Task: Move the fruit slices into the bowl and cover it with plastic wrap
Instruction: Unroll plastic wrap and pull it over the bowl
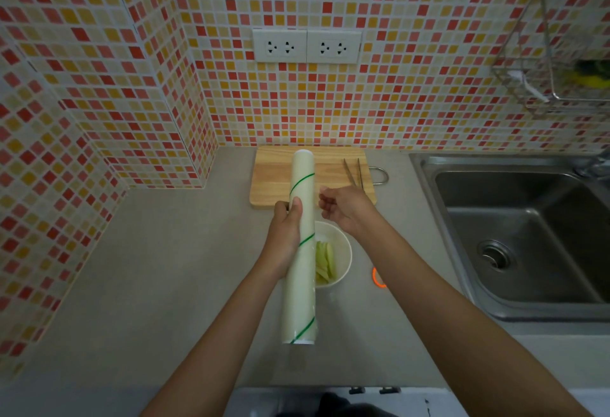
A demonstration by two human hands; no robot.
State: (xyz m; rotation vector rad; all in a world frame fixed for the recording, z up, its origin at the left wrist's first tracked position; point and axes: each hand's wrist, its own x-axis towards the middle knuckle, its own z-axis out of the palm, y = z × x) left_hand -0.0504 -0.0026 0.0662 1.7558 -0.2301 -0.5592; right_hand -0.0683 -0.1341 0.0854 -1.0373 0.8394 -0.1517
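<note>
Fruit slices [322, 263] are already seen lying in the bowl [343, 253] on the counter [165, 284], so the first half of the task is judged done. Held above the bowl's left side, the wrap roll [302, 245] is gripped round its middle by the left hand [286, 228]. The right hand [341, 207] is held just beside the roll, fingers loosely curled and gripping nothing. No film is yet drawn out; covering remains. Farther off, tongs [355, 174] lie on the bare board [274, 175].
</note>
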